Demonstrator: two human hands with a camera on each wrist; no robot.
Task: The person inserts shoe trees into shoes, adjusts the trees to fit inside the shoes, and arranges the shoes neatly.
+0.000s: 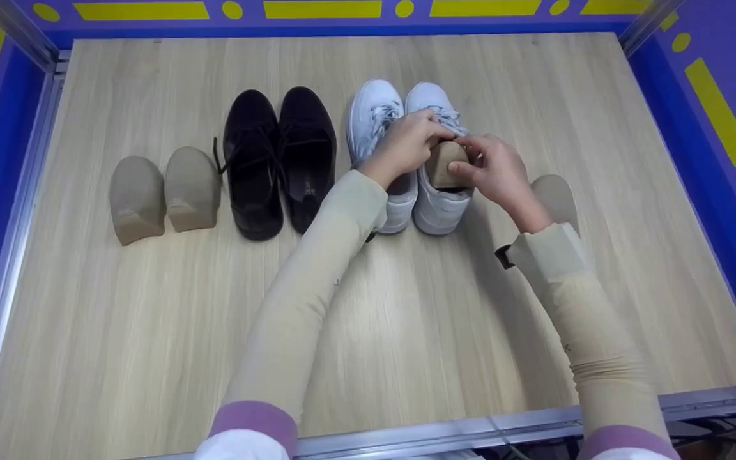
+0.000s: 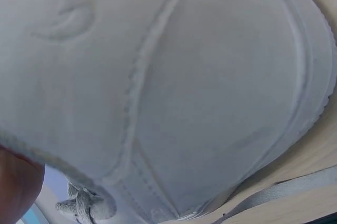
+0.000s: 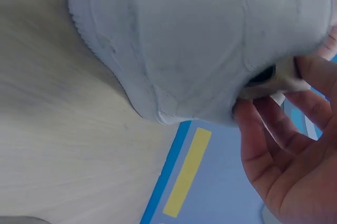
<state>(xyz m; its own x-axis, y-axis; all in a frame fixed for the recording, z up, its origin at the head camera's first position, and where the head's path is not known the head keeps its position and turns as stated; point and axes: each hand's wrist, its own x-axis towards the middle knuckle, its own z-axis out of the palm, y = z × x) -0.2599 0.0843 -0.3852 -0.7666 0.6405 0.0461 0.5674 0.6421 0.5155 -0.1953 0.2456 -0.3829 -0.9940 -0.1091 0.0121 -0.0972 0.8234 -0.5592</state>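
My right hand (image 1: pixel 499 169) holds a beige shoe insert (image 1: pixel 446 167) between thumb and fingers, its front part sunk in the opening of the right-hand white sneaker (image 1: pixel 441 214). With curled fingers my left hand (image 1: pixel 406 142) grips that sneaker at the tongue, just below the laces. The right wrist view shows the insert (image 3: pixel 287 77) partly inside the collar, with fingertips right at the rim. White leather of a sneaker (image 2: pixel 216 77) fills most of the left wrist view. The other white sneaker (image 1: pixel 374 105) stands alongside, partly behind my left wrist.
A pair of black lace-up shoes (image 1: pixel 253 211) stands left of the white pair. Farther left are two beige inserts (image 1: pixel 137 198); another insert (image 1: pixel 554 191) lies behind my right wrist. Blue and yellow walls (image 1: pixel 323 9) border the wooden table (image 1: pixel 119 332).
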